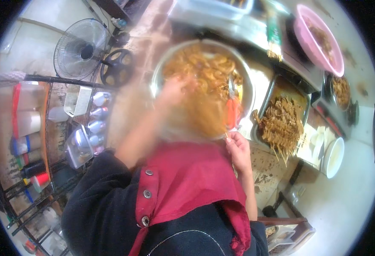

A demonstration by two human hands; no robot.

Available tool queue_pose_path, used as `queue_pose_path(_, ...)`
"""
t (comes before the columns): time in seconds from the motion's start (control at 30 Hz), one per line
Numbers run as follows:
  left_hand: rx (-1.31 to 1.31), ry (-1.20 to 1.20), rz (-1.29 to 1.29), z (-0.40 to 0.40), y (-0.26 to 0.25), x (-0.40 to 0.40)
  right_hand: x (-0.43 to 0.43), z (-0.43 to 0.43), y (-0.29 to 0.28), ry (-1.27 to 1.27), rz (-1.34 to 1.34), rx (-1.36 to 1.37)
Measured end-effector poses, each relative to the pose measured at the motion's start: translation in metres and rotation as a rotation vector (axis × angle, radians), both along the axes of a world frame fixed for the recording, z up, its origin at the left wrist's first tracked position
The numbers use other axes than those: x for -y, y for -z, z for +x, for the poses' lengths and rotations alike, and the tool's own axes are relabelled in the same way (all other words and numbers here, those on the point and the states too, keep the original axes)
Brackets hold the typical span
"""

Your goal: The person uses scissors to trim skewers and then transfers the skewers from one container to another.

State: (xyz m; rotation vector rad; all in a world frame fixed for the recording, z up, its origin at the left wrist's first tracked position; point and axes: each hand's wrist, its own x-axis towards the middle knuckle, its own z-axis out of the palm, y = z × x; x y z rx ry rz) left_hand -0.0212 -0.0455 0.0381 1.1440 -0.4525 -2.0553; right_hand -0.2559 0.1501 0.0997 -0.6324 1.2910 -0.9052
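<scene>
A large round metal basin (pixel 156 80) holds brown, wet pieces of meat (pixel 203 67) in front of me. Over its left side, my left hand (pixel 182 89) touches the pieces; it is blurred, so its fingers cannot be told. Near the basin's lower right rim, my right hand (pixel 238 144) pinches a thin wooden skewer (pixel 226 135) between thumb and fingers. Scissors with orange handles (pixel 232 112) rest inside the basin at the right. To the right of the basin, a dark-rimmed tray (pixel 291 84) holds a pile of skewered meat (pixel 281 120), with bare stick ends pointing towards me.
Bundled skewers in a green wrapper (pixel 273 40) lie beyond the tray. Further right are a pink basin (pixel 337 60) with meat, a pot of meat (pixel 341 91) and a white bowl (pixel 334 158). A fan (pixel 82 49) and wire shelving (pixel 48 128) stand left.
</scene>
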Motion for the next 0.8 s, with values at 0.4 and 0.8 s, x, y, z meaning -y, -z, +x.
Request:
queue_pose_path(0.4, -0.141, -0.15, -0.007, -0.008, -0.007, 0.005, 0.01, 0.031, -0.032, -0.032, -0.306, -0.574)
queue_pose_path(0.8, 0.082, 0.127, -0.33, -0.007, 0.008, -0.001, 0.014, 0.021, -0.028, -0.092, -0.299, -0.675)
